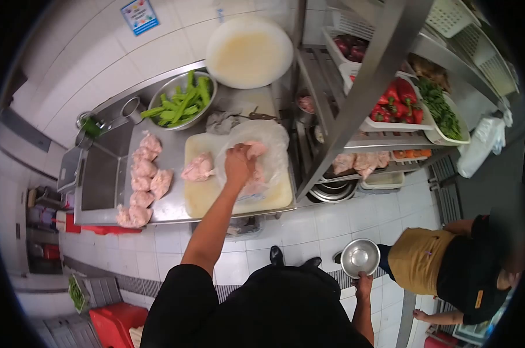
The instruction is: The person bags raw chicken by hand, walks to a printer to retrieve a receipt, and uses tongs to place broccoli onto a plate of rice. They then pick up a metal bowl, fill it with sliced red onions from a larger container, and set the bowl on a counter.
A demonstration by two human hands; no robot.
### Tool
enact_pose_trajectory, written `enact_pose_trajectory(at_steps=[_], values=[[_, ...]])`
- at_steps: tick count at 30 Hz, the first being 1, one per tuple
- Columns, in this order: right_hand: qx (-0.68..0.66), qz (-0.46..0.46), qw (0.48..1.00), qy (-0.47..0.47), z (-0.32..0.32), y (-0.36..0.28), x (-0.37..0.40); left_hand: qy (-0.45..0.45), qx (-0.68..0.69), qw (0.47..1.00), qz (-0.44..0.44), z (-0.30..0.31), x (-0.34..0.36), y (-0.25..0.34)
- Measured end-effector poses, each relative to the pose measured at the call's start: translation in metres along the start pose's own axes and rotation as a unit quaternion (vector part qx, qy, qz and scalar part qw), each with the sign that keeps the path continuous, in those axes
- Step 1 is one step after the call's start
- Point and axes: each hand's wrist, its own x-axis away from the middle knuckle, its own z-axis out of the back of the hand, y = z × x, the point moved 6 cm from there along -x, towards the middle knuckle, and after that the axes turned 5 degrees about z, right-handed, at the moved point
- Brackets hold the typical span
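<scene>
My left hand reaches over a cream cutting board, its fingers curled onto pale pink raw meat inside an open clear plastic bag. Low on the right, my right hand grips the rim of a metal bowl, which looks empty and hangs above the floor. One bagged-looking portion of meat lies on the board to the left of the bag. More such portions stand in rows on the steel counter.
Behind the board are a bowl of green vegetables, a crumpled cloth and a round white board. A sink is at left. A steel rack with red peppers borders the counter. Another person stands at right.
</scene>
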Motion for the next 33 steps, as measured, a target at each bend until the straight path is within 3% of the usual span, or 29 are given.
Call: enact_pose_trajectory(at_steps=[1, 2, 4, 7, 12, 19, 21, 22, 29, 31, 33], values=[[0.004, -0.002, 1.000, -0.013, 0.001, 0.006, -0.004, 0.066, 0.083, 0.992, -0.062, 0.016, 0.014, 0.008], [-0.014, 0.008, 0.999, -0.032, 0.003, 0.011, -0.007, 0.069, 0.074, 0.993, -0.054, 0.027, 0.027, 0.010], [-0.025, 0.006, 0.998, -0.065, 0.001, 0.009, -0.008, 0.075, 0.176, 0.981, 0.000, 0.049, 0.059, 0.013], [-0.012, -0.017, 0.999, -0.027, 0.005, 0.015, -0.016, 0.057, 0.226, 0.971, 0.053, 0.050, 0.103, -0.002], [0.004, -0.004, 0.998, -0.062, 0.012, 0.030, -0.038, 0.024, 0.284, 0.949, 0.134, 0.040, 0.158, -0.001], [0.027, -0.021, 0.998, -0.048, 0.020, 0.036, -0.043, 0.038, 0.292, 0.945, 0.146, 0.053, 0.151, 0.001], [0.017, -0.038, 0.996, -0.082, 0.023, 0.050, -0.060, 0.071, 0.306, 0.938, 0.146, 0.064, 0.145, -0.004], [-0.018, -0.017, 0.989, -0.149, 0.021, 0.052, -0.064, 0.079, 0.311, 0.934, 0.159, 0.071, 0.143, -0.009], [0.058, -0.050, 0.992, -0.096, 0.013, 0.031, -0.064, 0.166, 0.225, 0.927, 0.251, 0.090, 0.147, -0.145], [0.028, -0.035, 0.993, -0.109, 0.001, 0.017, -0.055, 0.171, 0.183, 0.910, 0.331, 0.107, 0.157, -0.197], [0.062, -0.042, 0.994, -0.078, 0.000, 0.007, -0.049, 0.300, -0.027, 0.909, 0.288, 0.131, 0.171, -0.248]])
